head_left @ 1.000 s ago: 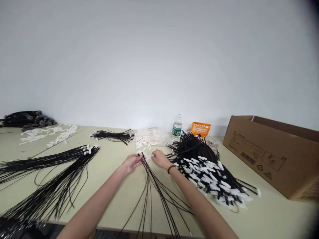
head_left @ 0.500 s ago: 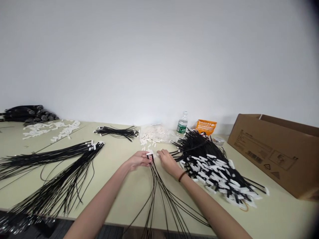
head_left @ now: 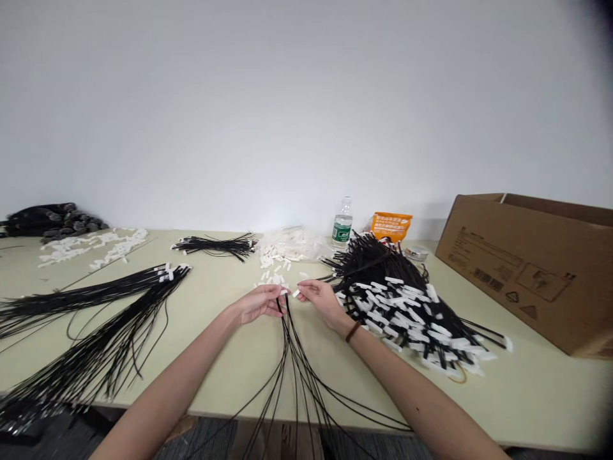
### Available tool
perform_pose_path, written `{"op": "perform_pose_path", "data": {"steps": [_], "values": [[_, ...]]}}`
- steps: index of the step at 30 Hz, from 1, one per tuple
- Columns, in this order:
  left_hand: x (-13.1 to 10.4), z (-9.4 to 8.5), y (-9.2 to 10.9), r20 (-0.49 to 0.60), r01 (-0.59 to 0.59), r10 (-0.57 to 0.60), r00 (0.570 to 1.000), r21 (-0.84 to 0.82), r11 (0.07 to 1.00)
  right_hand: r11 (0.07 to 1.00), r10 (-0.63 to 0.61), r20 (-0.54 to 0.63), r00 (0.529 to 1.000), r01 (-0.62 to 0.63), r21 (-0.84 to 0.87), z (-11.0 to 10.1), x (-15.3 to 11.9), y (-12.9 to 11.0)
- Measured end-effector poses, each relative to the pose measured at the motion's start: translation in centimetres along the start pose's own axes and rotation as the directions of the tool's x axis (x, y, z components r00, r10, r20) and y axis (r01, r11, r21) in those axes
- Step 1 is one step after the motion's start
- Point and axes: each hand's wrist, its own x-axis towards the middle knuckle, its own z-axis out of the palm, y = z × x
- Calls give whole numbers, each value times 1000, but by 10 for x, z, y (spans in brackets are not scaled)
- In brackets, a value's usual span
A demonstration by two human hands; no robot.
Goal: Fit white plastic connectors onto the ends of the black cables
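- Toward three o'clock, partly below: cardboard box, printed with a barcode and triangular marks; small lines illegible.
- Toward four o'clock: heap of white-tipped black cords.
- Toward six o'clock: black strands, fanned downward from the left hand.
- Toward seven o'clock: left hand, closed on the strand ends.
- Toward half past five: right hand, pinching a white piece; clearer now than half a second ago, and apart from the strands. Judged meaning: work centred on the strand ends, piece not joined.
- Toward three o'clock, near centre: bottle with green label, white lettering unreadable.
- Farther toward three: orange packet, white Chinese characters, too small to read.
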Motion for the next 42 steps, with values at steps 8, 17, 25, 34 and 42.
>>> {"op": "perform_pose_path", "data": {"steps": [8,17,25,34,42], "values": [[7,1,-8,-8,-62,62,998,-10,998,974,82,-85,993,-61,220,9,-4,-2],[6,3,-7,61,-85,85,995,7,996,978,69,-100,993,-48,203,11,-4,-8],[9,3,-9,54,-89,88,995,20,996,998,-8,-92,996,13,54,11,-5,-9],[10,8,-9,13,-138,138,990,42,990,978,-178,-102,979,164,-133,9,-7,-13],[11,5,-12,-27,-130,128,991,-126,983,187,-595,479,646,690,-699,-4,-18,-20]]}}
